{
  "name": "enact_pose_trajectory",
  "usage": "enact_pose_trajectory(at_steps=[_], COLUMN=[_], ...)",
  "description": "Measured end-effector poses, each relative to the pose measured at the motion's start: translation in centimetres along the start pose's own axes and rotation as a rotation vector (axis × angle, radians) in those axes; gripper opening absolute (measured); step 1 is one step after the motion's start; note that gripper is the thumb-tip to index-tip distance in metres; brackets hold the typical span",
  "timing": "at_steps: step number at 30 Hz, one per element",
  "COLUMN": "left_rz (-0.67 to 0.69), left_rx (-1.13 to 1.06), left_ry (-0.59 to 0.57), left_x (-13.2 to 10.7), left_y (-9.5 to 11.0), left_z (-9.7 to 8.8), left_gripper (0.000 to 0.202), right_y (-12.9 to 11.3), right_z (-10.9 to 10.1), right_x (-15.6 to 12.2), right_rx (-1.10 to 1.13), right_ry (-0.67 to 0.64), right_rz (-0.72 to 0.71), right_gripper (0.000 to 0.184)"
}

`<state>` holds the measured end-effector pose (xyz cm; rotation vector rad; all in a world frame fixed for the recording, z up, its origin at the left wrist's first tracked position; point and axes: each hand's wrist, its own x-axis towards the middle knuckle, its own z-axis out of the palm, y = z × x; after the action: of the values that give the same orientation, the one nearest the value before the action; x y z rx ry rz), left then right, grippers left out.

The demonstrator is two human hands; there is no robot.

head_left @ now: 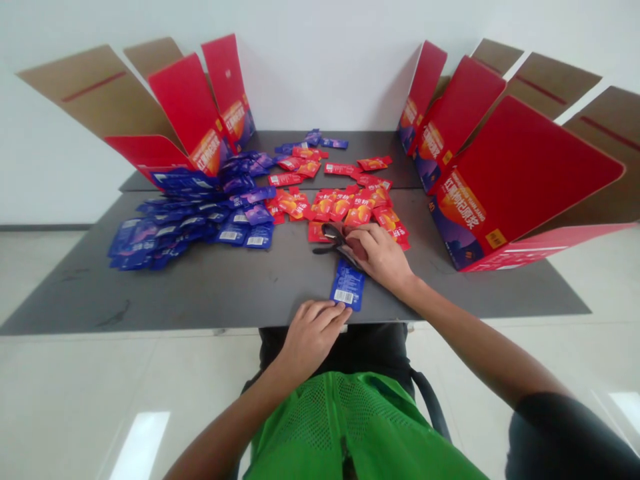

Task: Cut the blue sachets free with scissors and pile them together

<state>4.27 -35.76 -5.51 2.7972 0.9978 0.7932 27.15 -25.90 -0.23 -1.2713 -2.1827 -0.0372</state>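
My right hand [383, 259] is closed round a dark tool [331, 248] with two thin curved black arms pointing left; its kind I cannot make out. A rounded reddish-brown part shows under the fingers. Just below the tool lies a blue sachet [349, 288] with a white barcode, flat near the table's front edge, its upper end partly covered. My left hand [313, 331] lies with fingers stretched out, the fingertips touching the sachet's lower edge. Behind my right hand are several red sachets [339, 205], some overlapping. A heap of blue sachets [185, 223] spreads over the left side.
An open red carton [133, 152] stands at the back left, its flaps raised. More open red cartons, the nearest one [457, 220] large, line the right side of the grey table [225, 287]. A few blue sachets [334, 143] lie at the back by the white wall.
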Motion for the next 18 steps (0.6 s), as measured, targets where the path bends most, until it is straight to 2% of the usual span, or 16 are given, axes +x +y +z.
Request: enact_pose_trajectory(at_steps=[2, 5, 7, 12, 18], left_rz=[-0.002, -0.025, -0.036, -0.021, -0.030], left_rx=[0.003, 0.013, 0.011, -0.019, -0.019], left_ry=[0.002, -0.020, -0.033, -0.014, 0.013], left_x=[0.0, 0.1, 0.1, 0.1, 0.1], left_y=[0.1, 0.1, 0.1, 0.0, 0.0], left_z=[0.0, -0.2, -0.3, -0.3, -0.1], left_gripper=[0.034, 0.027, 0.024, 0.032, 0.033], right_y=[-1.9, -4.3, -4.6, -2.0, 1.1], right_z=[-0.4, -0.1, 0.7, 2.1, 2.4], right_x=[-0.9, -2.7, -3.5, -2.4, 0.3], right_rx=[0.089, 0.171, 0.165, 0.067, -0.091], right_ry=[0.038, -0.075, -0.131, -0.061, -0.051], right_rz=[-0.004, -0.101, -0.153, -0.131, -0.138], right_gripper=[0.022, 0.020, 0.019, 0.019, 0.018])
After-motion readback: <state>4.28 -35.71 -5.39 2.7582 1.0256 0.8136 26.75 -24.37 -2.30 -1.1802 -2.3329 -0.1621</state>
